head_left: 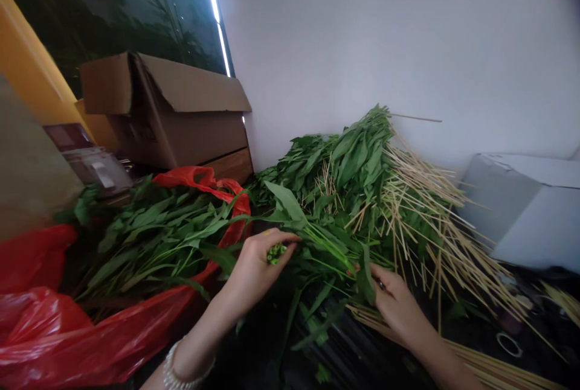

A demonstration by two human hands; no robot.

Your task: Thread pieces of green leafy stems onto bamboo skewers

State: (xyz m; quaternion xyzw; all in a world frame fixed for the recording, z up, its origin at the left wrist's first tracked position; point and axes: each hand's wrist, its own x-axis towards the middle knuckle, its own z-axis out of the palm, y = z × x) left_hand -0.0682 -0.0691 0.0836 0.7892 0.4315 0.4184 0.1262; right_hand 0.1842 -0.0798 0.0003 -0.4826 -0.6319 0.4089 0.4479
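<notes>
My left hand (pixel 263 252) is closed around a small bunch of leafy green stems, their cut ends (pixel 276 253) showing between thumb and fingers. To its right, my right hand (pixel 388 293) pinches leafy greens (pixel 368 281); a leaf partly covers the fingertips. Long green stalks (pixel 328 242) stretch between the two hands. Behind them rises a pile of bundled greens (pixel 357 148) with thin wooden skewers (pixel 421 203) sticking out to the right. On the left, an open red plastic bag (pixel 136 320) holds many loose long-leaved greens (pixel 154 230).
A brown cardboard box (pixel 203 136) with raised flaps stands at the back left, beside a clear container with a handle (pixel 102 169). A white box (pixel 530 209) sits at the right near the wall. More skewers (pixel 493 366) lie at the lower right, near a ring-shaped object (pixel 509 345).
</notes>
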